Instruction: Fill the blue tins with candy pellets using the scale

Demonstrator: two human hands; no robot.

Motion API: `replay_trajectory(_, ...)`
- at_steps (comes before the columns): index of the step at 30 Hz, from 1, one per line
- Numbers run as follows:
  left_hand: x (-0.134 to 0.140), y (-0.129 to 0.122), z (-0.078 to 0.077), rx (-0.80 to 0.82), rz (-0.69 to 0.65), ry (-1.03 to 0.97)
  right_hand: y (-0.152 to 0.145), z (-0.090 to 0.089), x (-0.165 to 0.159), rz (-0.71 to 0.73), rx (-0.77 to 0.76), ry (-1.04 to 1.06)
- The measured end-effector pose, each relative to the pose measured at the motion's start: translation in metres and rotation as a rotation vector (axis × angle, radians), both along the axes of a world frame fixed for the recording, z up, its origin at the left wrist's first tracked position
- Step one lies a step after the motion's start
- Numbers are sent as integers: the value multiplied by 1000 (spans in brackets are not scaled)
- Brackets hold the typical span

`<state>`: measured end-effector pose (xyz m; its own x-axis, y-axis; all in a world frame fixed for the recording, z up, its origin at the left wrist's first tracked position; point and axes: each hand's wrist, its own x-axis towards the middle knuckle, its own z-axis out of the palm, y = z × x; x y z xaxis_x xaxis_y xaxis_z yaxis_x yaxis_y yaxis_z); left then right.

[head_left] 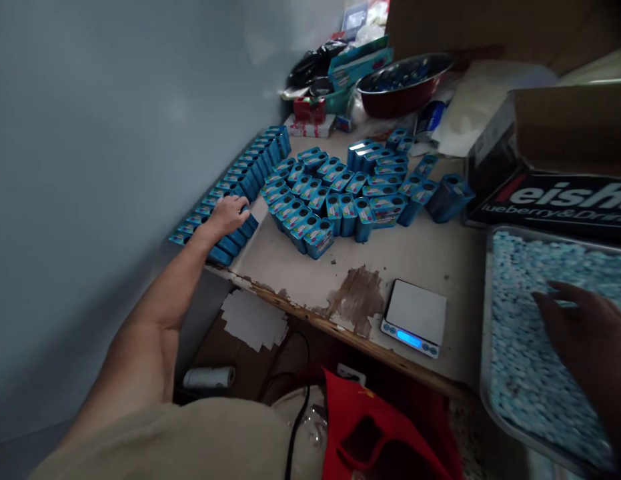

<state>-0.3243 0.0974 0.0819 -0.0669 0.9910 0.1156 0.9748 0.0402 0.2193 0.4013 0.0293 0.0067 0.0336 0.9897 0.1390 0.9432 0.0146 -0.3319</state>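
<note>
1. The left hand point(229, 215) is reaching over the row of blue boxes point(250, 172), its fingers curling down on the near part; whether this grip is clamping a box, one cannot tell.
2. The row is running lengthwise along the wall point(140, 120), extending from beneath the left hand toward the far end of the tabletop point(270, 270); the left hand is lying much nearer to it than the right.
3. A looser group of blue boxes point(295, 217) is standing just to the right of the left hand.
4. The right hand point(585, 340) is hovering over or touching the pale blue pieces point(520, 380) in the metal tray point(486, 320); its fingers are curving, but whether they are pinching anything remains unclear.
5. Between the 2 hands, a scale point(417, 310) is sitting near the tabletop's front edge.
</note>
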Motion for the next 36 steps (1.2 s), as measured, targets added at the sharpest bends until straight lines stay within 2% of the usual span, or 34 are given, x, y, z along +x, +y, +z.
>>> replay_trajectory(3, 14, -6, 7, 116, -25, -21, -7, 12, -7, -65, -33, 147)
replay_trajectory(5, 40, -17, 8, 232, -61, -42, -8, 16, -11, -90, -4, 164)
replay_trajectory(7, 84, -32, 2, 335, -118, -51, -7, 17, -11, -118, 62, 159)
replay_trajectory(10, 165, -49, -17, 412, -234, 9, -5, 16, -7, -145, 111, 153)
replay_trajectory(13, 223, -48, -34, 357, -246, 75, -6, 20, -7, -150, 88, 151)
replay_trajectory(17, 245, -44, -38, 325, -201, 76, -11, 29, -12, -95, 60, 231)
replay_trajectory(20, 258, -55, -29, 339, -293, 69, -9, 32, -14, -60, 76, 306)
replay_trajectory(24, 308, -76, -7, 317, -593, 25, -3, 22, -13, 11, 52, 296)
replay_trajectory(28, 370, -79, 7, 152, -911, 5, 2, -3, -3, 33, 116, 138)
replay_trajectory(32, 405, -78, 0, 47, -1024, 155, 5, -22, 11, -39, 211, 40)
replay_trajectory(34, 408, -79, -7, 43, -1026, 188, 6, -26, 16, -64, 219, 21)
replay_trajectory(36, 399, -80, -10, 79, -1013, 136, 5, -27, 20, -60, 211, 17)
